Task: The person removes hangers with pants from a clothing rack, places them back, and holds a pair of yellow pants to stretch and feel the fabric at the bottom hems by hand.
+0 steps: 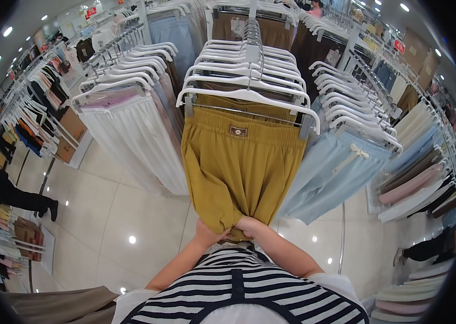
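Mustard-yellow trousers (244, 156) with an elastic waistband and a small brown label hang from the clips of a white hanger (249, 96) in front of me. Low on the trousers, close to my body, my left hand (211, 233) is closed on the gathered cloth. Beside it, my right hand (249, 225) also grips the cloth, and the two hands nearly meet. Folds of fabric hide some of the fingertips. The fabric is drawn toward me and bunched between the hands.
White trousers (131, 140) hang at the left and light blue trousers (336, 167) at the right, on arms of the same rack. A person in black (7, 183) stands at far left; another person's dark-clad leg (427, 249) shows at right. Shiny floor tiles (131, 216) lie below.
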The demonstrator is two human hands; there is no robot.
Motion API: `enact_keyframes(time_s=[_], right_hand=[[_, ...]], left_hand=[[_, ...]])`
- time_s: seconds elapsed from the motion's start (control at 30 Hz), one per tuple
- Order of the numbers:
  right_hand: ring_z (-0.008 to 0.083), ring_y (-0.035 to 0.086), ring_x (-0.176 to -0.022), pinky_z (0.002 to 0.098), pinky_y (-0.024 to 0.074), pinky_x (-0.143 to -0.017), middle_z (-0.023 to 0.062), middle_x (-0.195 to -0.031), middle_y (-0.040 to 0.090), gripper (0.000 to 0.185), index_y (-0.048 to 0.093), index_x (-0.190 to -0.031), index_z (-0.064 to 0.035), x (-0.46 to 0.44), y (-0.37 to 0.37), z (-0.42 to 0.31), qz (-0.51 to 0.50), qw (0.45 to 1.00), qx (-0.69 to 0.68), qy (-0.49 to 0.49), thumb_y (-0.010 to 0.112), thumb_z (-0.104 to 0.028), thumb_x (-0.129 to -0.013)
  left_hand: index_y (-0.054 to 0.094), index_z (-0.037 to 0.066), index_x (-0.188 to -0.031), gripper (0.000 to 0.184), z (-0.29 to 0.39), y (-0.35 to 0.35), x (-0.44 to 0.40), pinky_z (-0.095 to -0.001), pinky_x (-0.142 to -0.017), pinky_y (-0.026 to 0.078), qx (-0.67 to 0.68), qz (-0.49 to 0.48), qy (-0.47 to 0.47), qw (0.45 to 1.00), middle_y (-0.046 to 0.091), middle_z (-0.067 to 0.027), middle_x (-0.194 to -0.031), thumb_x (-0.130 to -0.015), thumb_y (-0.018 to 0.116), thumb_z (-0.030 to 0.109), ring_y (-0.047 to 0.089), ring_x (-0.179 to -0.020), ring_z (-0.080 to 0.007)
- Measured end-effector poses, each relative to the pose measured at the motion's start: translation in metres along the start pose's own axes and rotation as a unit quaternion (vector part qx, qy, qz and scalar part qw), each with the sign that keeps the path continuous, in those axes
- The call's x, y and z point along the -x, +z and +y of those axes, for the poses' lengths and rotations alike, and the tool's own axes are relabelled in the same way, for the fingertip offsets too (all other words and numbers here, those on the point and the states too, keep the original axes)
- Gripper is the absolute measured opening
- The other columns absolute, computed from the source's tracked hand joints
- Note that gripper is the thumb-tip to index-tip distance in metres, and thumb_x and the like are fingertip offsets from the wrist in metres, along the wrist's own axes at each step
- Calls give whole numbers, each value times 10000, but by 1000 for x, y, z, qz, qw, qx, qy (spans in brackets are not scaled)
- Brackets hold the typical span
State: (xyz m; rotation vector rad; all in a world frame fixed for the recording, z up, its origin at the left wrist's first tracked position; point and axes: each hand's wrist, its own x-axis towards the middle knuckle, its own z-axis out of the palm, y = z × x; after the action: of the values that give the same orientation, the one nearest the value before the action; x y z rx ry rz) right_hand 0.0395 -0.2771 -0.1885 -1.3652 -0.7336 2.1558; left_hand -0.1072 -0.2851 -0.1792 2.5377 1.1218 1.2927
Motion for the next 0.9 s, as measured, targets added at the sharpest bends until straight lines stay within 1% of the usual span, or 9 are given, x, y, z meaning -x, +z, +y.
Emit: enact_keyframes(time_s=[0.1,0.33,0.43,0.5,0.57,0.63,0.67,0.73,0.9], right_hand=[[164,487,-1057,295,428,-842,73,-1214,487,490,425,-1240,-52,1,7,-4,17,989,-110,-94,592,-239,-819],[169,509,-1005,295,438,-817,65,-1165,513,489,431,-1223,-35,4,9,-1,102,965,-189,-151,618,-171,-792],[179,520,-979,294,440,-801,77,-1124,531,443,461,-1188,-17,-8,1,12,116,964,-195,-138,604,-158,-794],[187,521,-977,291,436,-784,97,-1090,544,370,502,-1138,-3,-6,-1,17,142,980,-64,-123,573,-142,-802],[191,537,-937,282,434,-765,103,-1043,563,327,527,-1095,14,-7,-4,18,128,978,-25,-163,552,-137,-806],[199,570,-854,287,442,-741,113,-934,603,277,545,-1024,45,4,-2,10,104,973,126,-160,535,-136,-815],[199,570,-854,287,442,-741,113,-934,603,277,545,-1024,45,9,-1,7,104,973,126,-160,535,-136,-815],[246,572,-832,309,435,-739,154,-879,607,271,547,-1009,35,16,-1,2,86,885,359,-284,524,-163,-826],[316,550,-824,350,430,-736,176,-881,572,224,557,-994,-18,28,0,1,133,810,484,-302,521,-158,-822]], left_hand=[[628,103,-923,291,0,0,-2,-387,-745,460,-20,-5,9,1000,611,-91,-945,-674,658,250,586,-843,-288],[622,95,-929,268,1,8,9,-385,-692,474,34,-85,-74,993,615,-113,-916,-674,633,176,591,-799,-300],[620,64,-848,199,2,12,12,-402,-623,464,48,-56,-144,987,612,-145,-750,-712,604,210,580,-678,-326],[598,28,-829,197,1,14,18,-420,-599,446,151,-97,-304,936,594,-173,-699,-764,547,207,569,-665,-357],[589,13,-837,217,-1,17,22,-416,-596,445,180,-81,-321,926,589,-186,-688,-787,521,213,570,-665,-365],[580,-2,-845,240,-2,18,24,-411,-592,443,209,-68,-339,915,583,-199,-677,-809,495,219,571,-665,-374],[571,-11,-871,236,-4,18,25,-380,-609,444,237,-69,-365,898,593,-195,-711,-819,480,200,581,-678,-336],[562,-19,-896,233,-8,20,28,-349,-625,446,264,-69,-389,880,602,-191,-746,-829,466,182,591,-692,-299],[564,-27,-898,249,-12,22,31,-327,-645,445,277,-74,-420,861,608,-175,-749,-832,473,196,592,-708,-246]])
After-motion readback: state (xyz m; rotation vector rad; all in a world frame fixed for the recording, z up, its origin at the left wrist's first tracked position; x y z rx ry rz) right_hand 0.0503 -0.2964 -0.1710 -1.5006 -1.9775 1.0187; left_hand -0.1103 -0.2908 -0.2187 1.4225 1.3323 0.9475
